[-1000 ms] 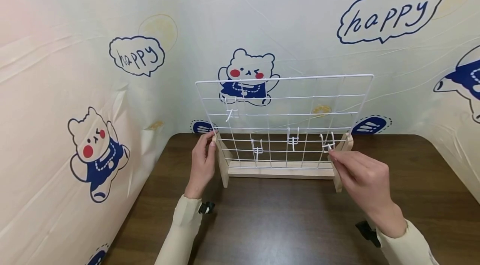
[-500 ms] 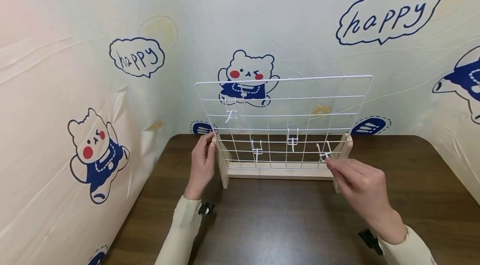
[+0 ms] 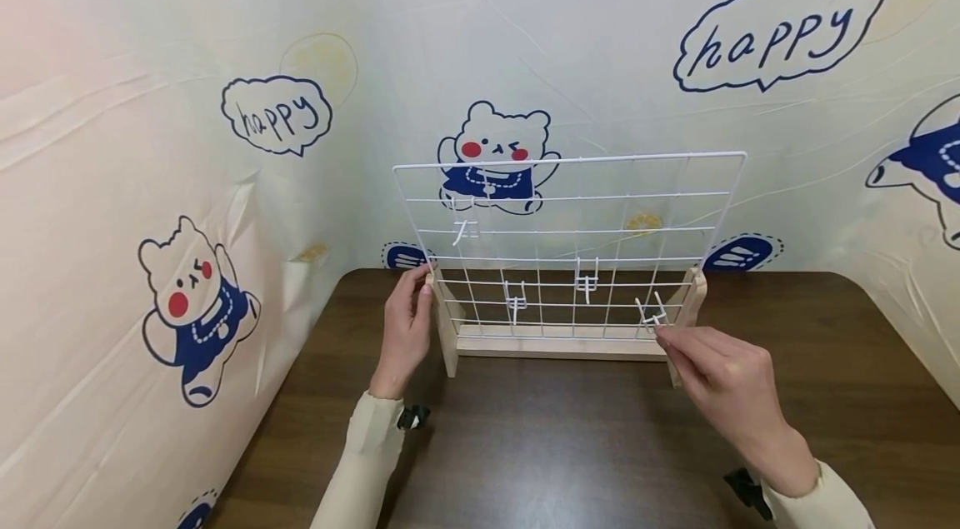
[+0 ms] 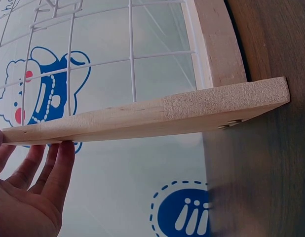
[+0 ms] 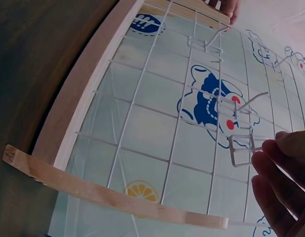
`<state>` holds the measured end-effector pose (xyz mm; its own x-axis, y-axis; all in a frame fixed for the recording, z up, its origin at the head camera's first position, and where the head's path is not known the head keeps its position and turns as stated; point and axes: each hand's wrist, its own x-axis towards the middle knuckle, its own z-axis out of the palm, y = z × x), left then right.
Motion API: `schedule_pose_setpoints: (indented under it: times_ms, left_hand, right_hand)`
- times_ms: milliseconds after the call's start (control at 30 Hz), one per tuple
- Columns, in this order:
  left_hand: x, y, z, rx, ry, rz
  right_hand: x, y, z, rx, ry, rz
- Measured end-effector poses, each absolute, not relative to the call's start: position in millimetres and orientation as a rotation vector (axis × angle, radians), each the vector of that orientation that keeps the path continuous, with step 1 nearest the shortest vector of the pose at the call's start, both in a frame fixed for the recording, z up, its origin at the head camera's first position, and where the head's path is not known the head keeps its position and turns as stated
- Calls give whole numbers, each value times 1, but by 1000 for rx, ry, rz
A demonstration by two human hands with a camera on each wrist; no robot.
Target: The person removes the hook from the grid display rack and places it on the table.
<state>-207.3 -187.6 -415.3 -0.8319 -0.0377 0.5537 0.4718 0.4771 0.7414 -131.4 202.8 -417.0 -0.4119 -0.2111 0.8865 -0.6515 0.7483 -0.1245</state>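
A white wire grid rack (image 3: 570,158) stands on wooden feet in the head view. My left hand (image 3: 405,329) grips its left wooden side panel (image 3: 447,337), thumb on one face and fingers on the other, as the left wrist view shows. Between thumb and fingertips, my right hand (image 3: 727,383) pinches a white wire hook (image 3: 651,314) by its prong. That hook overlaps the lower right of the grid in the head view; in the right wrist view its square frame (image 5: 241,149) shows in front of the wires, facing the grid.
Three more white hooks hang on the grid: one hook (image 3: 465,231) at upper left, another hook (image 3: 516,301) lower down, and a middle hook (image 3: 587,283). A wooden crossbar (image 3: 562,346) joins the feet on the dark table (image 3: 540,446). Printed cloth (image 3: 600,29) surrounds it.
My right hand has moved down a little, and the hook in it sits lower and more tilted against the grid. The left hand keeps its grip on the rack's side.
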Motion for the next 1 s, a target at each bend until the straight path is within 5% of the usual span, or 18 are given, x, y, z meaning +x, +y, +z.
schedule_pose_setpoints:
  times_ms: [1000]
  left_hand:
    - [-227,-203,-441,-415,-2223,-1322]
  right_hand:
    - [-125,208,-443,704,-2019,539]
